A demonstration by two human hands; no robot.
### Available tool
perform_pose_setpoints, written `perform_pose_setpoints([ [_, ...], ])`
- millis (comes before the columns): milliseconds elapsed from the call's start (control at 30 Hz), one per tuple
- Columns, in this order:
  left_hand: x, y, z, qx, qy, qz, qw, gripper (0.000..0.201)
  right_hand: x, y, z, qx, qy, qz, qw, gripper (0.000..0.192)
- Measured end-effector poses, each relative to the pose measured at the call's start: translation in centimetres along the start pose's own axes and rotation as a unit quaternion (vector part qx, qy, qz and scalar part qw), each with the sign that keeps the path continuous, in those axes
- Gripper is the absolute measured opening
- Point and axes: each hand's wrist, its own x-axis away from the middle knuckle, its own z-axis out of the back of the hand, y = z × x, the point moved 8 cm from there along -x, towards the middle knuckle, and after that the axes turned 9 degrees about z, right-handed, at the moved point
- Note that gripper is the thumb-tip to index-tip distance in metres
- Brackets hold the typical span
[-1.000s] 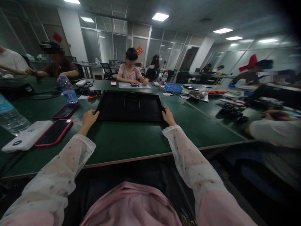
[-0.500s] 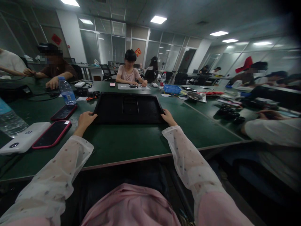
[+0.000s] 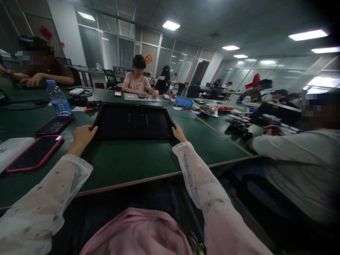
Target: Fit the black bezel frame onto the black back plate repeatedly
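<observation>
A black rectangular tray-like panel [image 3: 114, 124] with a raised rim lies on the green table [image 3: 138, 156] in front of me. Two thin bright lines stand out near its middle, around a darker rectangle. My left hand [image 3: 83, 137] is closed on the panel's left near corner, thumb over the rim. At the opposite end, my right hand [image 3: 180, 132] grips the right edge between thumb and fingers. The fingers under or behind the rim are partly hidden on both sides.
To my left are two red-edged phones [image 3: 35, 152], a white device [image 3: 16, 147] and a water bottle [image 3: 57, 99]. A blue basket [image 3: 184, 102] stands beyond the panel. A person [image 3: 136, 79] works opposite; another person [image 3: 300, 156] sits at my right, near black items [image 3: 237, 128].
The view has turned to the right, so the table and panel appear further left. Both hands keep their hold on the panel, which shows no clear movement on the table.
</observation>
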Motion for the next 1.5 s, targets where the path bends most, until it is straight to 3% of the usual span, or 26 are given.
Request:
perform_pose_setpoints([
  [233, -0.2, -0.3, -0.3, 0.046, 0.000, 0.008, 0.999, 0.057, 0.4, 0.7, -0.6, 0.032, -0.005, -0.022, 0.999, 0.054],
  [500, -0.5, -0.6, -0.5, 0.037, 0.003, 0.006, 0.999, 0.057, 0.4, -0.5, -0.1, 0.055, -0.031, -0.004, 0.998, 0.057],
  [700, -0.6, -0.6, -0.8, 0.046, -0.005, 0.006, 0.999, 0.056, 0.4, 0.6, -0.6, 0.053, -0.028, -0.010, 0.998, 0.055],
  [900, -0.8, -0.7, -1.2, 0.049, -0.023, 0.024, 0.998, 0.060, 0.0, 1.5, -1.2, -0.002, 0.016, 0.011, 1.000, 0.065],
  [1133, -0.5, -0.3, -0.8, 0.025, -0.024, 0.015, 0.999, 0.062, -0.9, 2.3, -1.4, -0.070, 0.010, 0.031, 0.997, 0.069],
  [1500, -0.2, 0.0, -0.8, 0.020, -0.021, 0.013, 1.000, 0.060, 0.0, 1.5, -1.4, -0.061, 0.013, -0.016, 0.998, 0.068],
])
